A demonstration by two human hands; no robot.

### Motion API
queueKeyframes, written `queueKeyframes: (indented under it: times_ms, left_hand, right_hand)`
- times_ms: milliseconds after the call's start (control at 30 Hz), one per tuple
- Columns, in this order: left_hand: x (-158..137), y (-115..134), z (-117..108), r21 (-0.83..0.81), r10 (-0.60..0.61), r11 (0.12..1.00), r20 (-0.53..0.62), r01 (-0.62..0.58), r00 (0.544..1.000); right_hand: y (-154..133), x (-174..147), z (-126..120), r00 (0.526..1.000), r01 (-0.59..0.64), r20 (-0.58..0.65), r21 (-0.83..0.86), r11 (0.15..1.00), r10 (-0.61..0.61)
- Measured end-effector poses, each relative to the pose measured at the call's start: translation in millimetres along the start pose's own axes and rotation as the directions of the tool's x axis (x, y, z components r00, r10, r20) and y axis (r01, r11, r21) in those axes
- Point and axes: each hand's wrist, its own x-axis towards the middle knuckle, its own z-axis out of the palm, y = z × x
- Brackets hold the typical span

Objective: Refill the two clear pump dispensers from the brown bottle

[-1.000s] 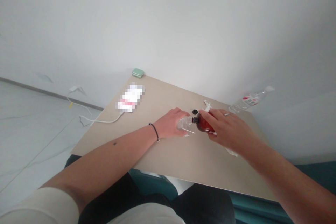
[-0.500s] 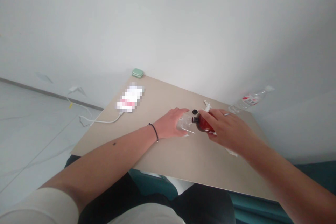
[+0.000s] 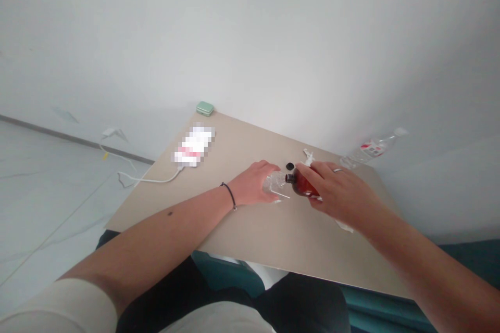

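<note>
My right hand (image 3: 336,190) grips a small dark amber bottle (image 3: 301,186), tipped sideways with its open neck pointing left. My left hand (image 3: 252,183) wraps around a small clear container (image 3: 275,183) held right at the bottle's mouth, both just above the beige table (image 3: 242,223). A black cap (image 3: 289,166) lies on the table just behind the two hands. A ring shows on my right hand and a thin black band on my left wrist. Whether liquid is flowing cannot be made out.
A blurred-out phone (image 3: 194,145) with a white cable (image 3: 152,179) lies at the left. A green case (image 3: 205,109) sits at the far corner. A clear water bottle (image 3: 371,149) lies by the wall at right. White scraps (image 3: 308,156) lie behind the cap.
</note>
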Motion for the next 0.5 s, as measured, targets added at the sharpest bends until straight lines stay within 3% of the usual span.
queueKeyframes:
  times_ms: [500]
  left_hand:
    - [-0.1, 1.9, -0.7, -0.017, -0.013, 1.000, 0.003, 0.013, 1.000]
  right_hand:
    - [1.2, -0.5, 1.2, 1.000, 0.014, -0.026, -0.018, 1.000, -0.015]
